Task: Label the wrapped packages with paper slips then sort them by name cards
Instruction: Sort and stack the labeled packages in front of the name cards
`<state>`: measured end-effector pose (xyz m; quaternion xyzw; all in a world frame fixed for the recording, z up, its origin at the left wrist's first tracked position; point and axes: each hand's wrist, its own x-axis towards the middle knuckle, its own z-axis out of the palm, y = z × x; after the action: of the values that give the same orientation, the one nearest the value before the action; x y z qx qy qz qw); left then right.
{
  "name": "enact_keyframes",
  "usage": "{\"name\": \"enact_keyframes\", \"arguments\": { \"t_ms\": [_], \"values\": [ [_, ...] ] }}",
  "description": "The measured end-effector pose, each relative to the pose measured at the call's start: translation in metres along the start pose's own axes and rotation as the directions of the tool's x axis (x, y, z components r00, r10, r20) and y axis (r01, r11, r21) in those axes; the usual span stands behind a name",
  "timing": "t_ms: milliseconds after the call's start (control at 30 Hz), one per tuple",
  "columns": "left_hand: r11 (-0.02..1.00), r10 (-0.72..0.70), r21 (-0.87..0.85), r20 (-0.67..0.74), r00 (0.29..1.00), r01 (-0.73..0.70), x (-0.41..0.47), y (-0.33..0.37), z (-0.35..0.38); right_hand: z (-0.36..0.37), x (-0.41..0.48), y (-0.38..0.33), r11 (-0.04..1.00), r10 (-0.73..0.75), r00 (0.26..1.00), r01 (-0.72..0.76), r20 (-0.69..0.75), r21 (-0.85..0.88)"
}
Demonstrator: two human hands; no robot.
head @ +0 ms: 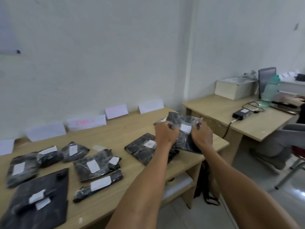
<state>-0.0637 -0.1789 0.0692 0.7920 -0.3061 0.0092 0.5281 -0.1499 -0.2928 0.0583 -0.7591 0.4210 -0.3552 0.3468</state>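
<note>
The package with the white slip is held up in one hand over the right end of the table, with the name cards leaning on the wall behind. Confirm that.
Not quite: both hands hold the package, the left hand and the right hand gripping opposite edges. The head view shows it. The rest stands: it is over the table's right end, name cards against the wall.

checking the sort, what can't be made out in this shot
- Head view: writing on the white folded name cards along the wall, blurred.
- Text on the white slip of the black plastic-wrapped package held by the left hand and right hand, too small.
- Leftmost card, cut by the edge.
</note>
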Motion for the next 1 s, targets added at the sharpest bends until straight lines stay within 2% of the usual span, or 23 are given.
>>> {"name": "enact_keyframes", "arguments": {
  "t_ms": [100,200,300,467,600,700,867,1000],
  "values": [
    [1.0,0.008,0.024,0.198,0.98,-0.013,0.0,0.015,0.038,-0.02,0.009,0.032,0.99,0.136,0.989,-0.134,-0.065,0.034],
    [0.998,-0.034,0.054,0.404,0.914,0.013,-0.008,0.027,0.062,-0.029,0.01,0.058,0.972,0.234,0.966,-0.232,-0.113,0.03],
    [0.996,-0.055,0.084,0.497,0.866,0.015,-0.012,0.028,0.081,-0.03,0.01,0.076,0.948,0.317,0.933,-0.316,-0.169,0.031],
    [0.946,-0.119,0.315,0.559,0.821,-0.077,-0.018,0.01,0.098,-0.019,0.012,0.079,0.928,0.366,0.911,-0.371,-0.19,0.009],
    [0.9,-0.093,0.407,0.526,0.845,-0.155,-0.018,-0.003,0.105,-0.003,0.019,0.072,0.907,0.413,0.888,-0.421,-0.205,0.001],
    [0.86,-0.115,0.479,0.521,0.846,-0.178,-0.014,-0.009,0.109,0.011,0.022,0.063,0.904,0.424,0.891,-0.427,-0.161,0.021],
    [0.856,-0.133,0.499,0.462,0.877,-0.133,-0.011,-0.018,0.104,0.033,0.019,0.051,0.904,0.411,0.911,-0.413,-0.042,-0.11],
    [0.902,-0.11,0.417,0.477,0.872,-0.114,-0.014,-0.018,0.095,0.04,0.025,0.048,0.866,0.47,0.88,-0.475,-0.067,-0.155]
  ]
}}
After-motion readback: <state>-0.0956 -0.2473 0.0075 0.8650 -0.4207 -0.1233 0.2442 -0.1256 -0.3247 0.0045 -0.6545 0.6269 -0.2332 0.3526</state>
